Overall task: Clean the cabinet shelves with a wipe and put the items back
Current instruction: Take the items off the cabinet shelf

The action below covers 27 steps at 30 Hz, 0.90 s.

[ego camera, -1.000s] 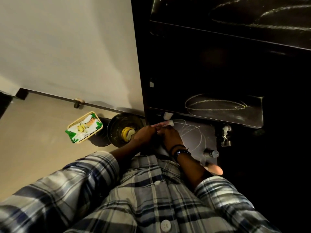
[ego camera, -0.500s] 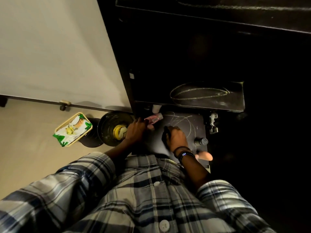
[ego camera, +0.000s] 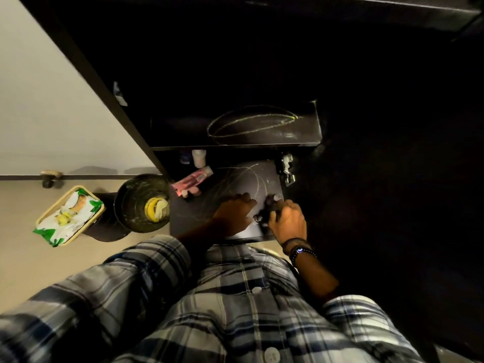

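Clearing the chalk-marked black shelf (ego camera: 191, 218), it seems: our right hand (ego camera: 288, 224) grips small dark silver-capped bottles (ego camera: 271, 206); our left hand (ego camera: 233, 214) we cannot tell; next, we lift them out.

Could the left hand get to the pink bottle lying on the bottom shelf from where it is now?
Probably yes. The left hand is down at the bottom shelf, apparently empty. The pink bottle lies close by to its left, with open shelf between them.
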### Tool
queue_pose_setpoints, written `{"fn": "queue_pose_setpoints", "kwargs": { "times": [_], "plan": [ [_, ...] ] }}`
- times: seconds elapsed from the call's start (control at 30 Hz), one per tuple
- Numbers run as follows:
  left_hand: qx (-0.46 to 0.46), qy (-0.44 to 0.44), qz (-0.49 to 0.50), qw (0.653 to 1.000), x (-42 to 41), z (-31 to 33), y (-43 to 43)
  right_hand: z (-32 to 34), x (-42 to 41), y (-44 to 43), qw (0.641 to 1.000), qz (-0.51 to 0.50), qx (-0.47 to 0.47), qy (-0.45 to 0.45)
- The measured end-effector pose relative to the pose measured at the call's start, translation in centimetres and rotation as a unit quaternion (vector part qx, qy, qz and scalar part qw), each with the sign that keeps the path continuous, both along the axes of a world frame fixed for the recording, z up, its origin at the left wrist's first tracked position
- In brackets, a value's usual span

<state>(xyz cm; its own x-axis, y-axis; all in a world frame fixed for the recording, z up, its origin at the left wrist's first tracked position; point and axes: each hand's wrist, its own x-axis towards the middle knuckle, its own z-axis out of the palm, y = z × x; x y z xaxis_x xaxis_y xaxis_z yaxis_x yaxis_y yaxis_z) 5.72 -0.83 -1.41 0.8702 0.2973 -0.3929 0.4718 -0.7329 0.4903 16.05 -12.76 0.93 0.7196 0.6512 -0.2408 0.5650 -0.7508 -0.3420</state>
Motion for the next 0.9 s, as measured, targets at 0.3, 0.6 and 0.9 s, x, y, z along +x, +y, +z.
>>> {"fn": "queue_pose_setpoints", "kwargs": {
  "times": [0.3, 0.6, 0.9],
  "plan": [
    [0.002, -0.050, -0.013, 0.999, 4.0, -1.2, -3.7, -0.3, 1.9, -3.4, 0.996, 0.090, -0.023, -0.011],
    [-0.022, -0.011, 0.017, 1.000, 4.1, -2.7, -3.8, -1.2, 2.5, -3.9, 0.994, 0.102, -0.043, 0.008],
    [-0.004, -0.025, 0.013, 1.000, 3.3, -4.0, -3.7, -0.7, 2.6, -3.3, 0.995, 0.087, -0.046, 0.018]
  ]
}}
